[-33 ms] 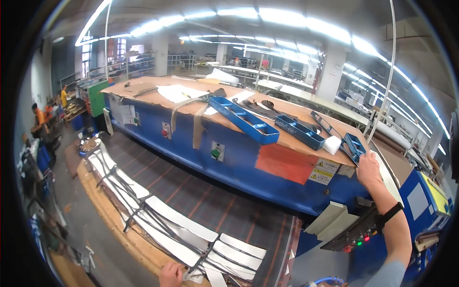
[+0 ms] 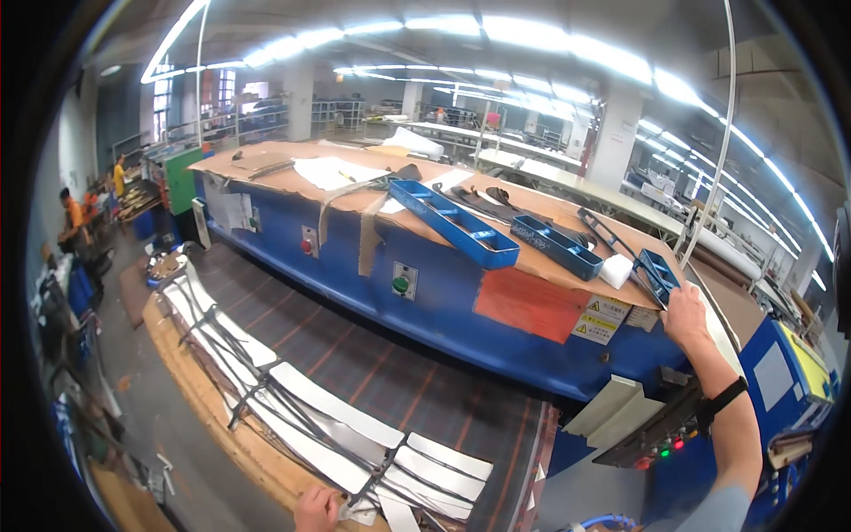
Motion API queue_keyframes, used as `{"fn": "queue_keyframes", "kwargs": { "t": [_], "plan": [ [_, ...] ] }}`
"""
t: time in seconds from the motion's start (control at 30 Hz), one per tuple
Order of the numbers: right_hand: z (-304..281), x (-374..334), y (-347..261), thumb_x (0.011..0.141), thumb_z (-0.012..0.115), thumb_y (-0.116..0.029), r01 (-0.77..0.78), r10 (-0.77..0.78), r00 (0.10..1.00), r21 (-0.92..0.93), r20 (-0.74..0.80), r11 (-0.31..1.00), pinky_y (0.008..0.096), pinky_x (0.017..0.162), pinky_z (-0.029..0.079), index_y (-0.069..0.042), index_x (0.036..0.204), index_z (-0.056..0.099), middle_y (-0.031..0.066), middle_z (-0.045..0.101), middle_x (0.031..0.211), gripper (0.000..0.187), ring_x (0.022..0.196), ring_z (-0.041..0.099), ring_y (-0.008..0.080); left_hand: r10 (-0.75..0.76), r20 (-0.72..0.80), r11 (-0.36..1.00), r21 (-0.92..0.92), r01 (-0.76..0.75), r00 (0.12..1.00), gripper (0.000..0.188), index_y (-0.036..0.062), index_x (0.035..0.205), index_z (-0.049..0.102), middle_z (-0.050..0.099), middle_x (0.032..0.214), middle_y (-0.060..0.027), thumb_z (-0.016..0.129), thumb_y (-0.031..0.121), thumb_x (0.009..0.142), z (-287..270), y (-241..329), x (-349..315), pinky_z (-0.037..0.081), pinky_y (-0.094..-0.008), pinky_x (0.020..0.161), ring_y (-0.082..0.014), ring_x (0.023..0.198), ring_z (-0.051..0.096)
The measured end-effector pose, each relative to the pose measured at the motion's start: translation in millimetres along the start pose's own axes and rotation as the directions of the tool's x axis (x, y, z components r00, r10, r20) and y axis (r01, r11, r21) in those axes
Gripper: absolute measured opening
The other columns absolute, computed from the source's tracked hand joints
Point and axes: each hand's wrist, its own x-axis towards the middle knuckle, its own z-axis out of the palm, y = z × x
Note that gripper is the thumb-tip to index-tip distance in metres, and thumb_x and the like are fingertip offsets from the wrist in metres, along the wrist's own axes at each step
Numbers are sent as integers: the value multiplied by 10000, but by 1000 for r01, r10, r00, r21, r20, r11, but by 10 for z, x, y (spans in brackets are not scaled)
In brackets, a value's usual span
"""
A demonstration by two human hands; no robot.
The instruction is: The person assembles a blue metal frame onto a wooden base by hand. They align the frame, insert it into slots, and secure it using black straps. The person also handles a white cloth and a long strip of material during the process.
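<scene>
Right hand (image 2: pixel 686 316) touches an open, crossbarred blue frame (image 2: pixel 657 271) — white block (image 2: pixel 615 270) near; left hand (image 2: pixel 316 510) by white strips (image 2: pixel 337 405) — both grips unclear.

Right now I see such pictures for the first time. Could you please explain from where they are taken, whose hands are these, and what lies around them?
There is no robot here: a person works bare-handed, and a wide fisheye camera on the head looks down, so straight edges appear bent. The right hand is at the small blue tray on the corner of a big blue machine; I cannot tell whether it grips or only touches. The brown covering on top also bears two longer blue trays and a white block. The left hand, partly cut off, is beside white panels with dark strips.
</scene>
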Motion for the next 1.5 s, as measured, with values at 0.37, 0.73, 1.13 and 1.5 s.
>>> {"fn": "queue_keyframes", "kwargs": {
  "t": [0.37, 0.73, 1.13, 1.5],
  "plan": [
    [-5, -72, 460, 911, 809, -463, -128, 116, 992, 422, 54, 898, 503, 839, 573, 89, 968, 799, 291, 775, 881, 555, 872, 776, 424, -42, 68, 992, -114, 50, 997, 204, 66, 1128, 782, 714, 1036, -130, 726, 114, 938, 11, -69, 48, 576, -434, 754, -316, 858, 720],
    [-568, -2387, -240, 1103, 644, -506, -304, -80, 952, 945, 296, -124, 329, 681, 593, -8, 1087, 717, 76, 733, 865, 503, 718, 711, 166, -33, 139, 823, -558, 106, 990, 252, 1, 1237, 737, 735, 1122, -172, 678, 2, 992, -563, 577, 698, 608, -391, 835, -299, 895, 746],
    [-706, -4769, -1909, 904, 583, -119, -675, -256, 715, 738, 650, -11, 338, 756, 543, -10, 1132, 778, 38, 737, 911, 319, 823, 658, 173, 571, 479, 145, -858, 493, 667, 730, -26, 1653, 209, 465, 1659, -203, 633, 279, 1143, -549, 2300, 1676, 520, -417, 1189, -284, 1426, 614],
    [-287, -5200, -2050, 1160, 535, -214, -440, 14, 898, 896, 440, 63, 321, 790, 517, 15, 1342, 634, 35, 667, 1030, 308, 902, 607, 154, 702, 628, 344, -711, 613, 335, 689, -31, 1646, 238, 504, 1617, -223, 641, 180, 1128, -5, 2844, 1330, 562, -436, 1152, -287, 1378, 651]
  ]
}}
